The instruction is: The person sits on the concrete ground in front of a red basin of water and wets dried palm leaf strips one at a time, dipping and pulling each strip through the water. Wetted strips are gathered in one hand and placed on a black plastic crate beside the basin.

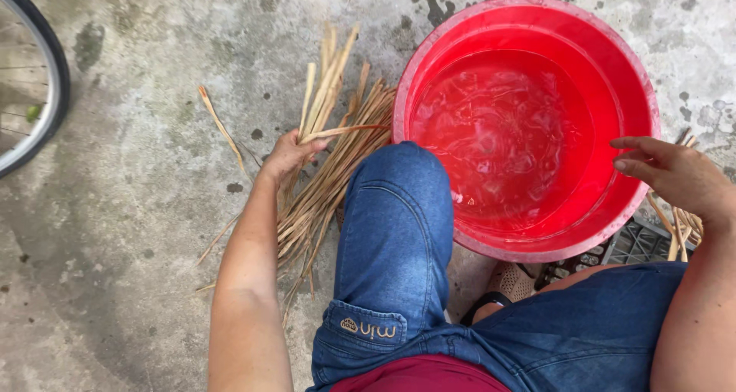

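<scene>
Left hand (287, 154) grips dry strips (330, 169) (lying diagonally, tips up-right); right hand (675, 176) open.

Strips left, basin right
A bundle of strips (330, 162) is laid on the floor (130, 231) left of the basin (636, 77); water (498, 139) is held in it; a wheel (34, 77) is seen far left

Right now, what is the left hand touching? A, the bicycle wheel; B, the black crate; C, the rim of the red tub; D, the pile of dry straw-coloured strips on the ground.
D: the left hand rests on the dry strips beside the red tub.
</scene>
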`<state>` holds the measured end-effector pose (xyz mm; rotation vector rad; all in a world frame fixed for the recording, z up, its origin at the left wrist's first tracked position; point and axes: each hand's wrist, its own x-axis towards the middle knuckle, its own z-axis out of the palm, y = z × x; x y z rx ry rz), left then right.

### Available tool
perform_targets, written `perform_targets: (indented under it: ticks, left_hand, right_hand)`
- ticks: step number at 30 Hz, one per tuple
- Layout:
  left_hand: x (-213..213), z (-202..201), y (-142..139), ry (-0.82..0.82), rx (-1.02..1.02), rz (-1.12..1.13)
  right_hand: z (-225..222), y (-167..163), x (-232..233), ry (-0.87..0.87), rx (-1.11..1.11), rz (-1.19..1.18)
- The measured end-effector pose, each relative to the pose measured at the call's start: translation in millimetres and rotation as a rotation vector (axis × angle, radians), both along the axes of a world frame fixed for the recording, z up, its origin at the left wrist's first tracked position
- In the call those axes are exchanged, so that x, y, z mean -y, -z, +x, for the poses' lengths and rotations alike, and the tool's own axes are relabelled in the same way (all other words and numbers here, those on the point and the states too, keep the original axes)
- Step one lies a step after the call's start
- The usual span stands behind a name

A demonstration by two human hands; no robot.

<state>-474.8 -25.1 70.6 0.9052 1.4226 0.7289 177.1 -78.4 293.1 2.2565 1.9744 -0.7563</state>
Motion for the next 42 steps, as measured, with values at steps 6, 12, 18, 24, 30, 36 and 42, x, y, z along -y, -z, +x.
perform_targets:
  ticks: [6, 12, 18, 24, 30, 36, 42]
  left_hand:
    - [-12, -24, -26, 0.299, -0.302, 0.109]
    - [-31, -13, -122, -0.031, -0.248, 0.198]
    - [-31, 24, -244, 0.313, -0.965, 0.373]
    - [-20, 92, -311, 0.472, -1.041, 0.533]
    - [-2, 193, -338, 0.869, -1.041, 0.871]
    - [6, 258, -334, 0.975, -0.936, 0.908]
    - [-36, 225, -291, 0.906, -1.03, 0.636]
  right_hand:
    - [-24, -18, -7, 0.028, -0.083, -0.005]
    - [-41, -31, -9, 0.018, -0.102, 0.008]
    - [-61, -43, -7, -0.059, -0.155, 0.115]
    - [-127, -63, 1, -0.275, -0.339, 0.717]
    - [-214, -67, 19, -0.536, -0.189, 0.915]
    - [-206, -31, -3, -0.363, -0.081, 0.902]
    - [-144, -3, -32, -0.062, -0.219, 0.732]
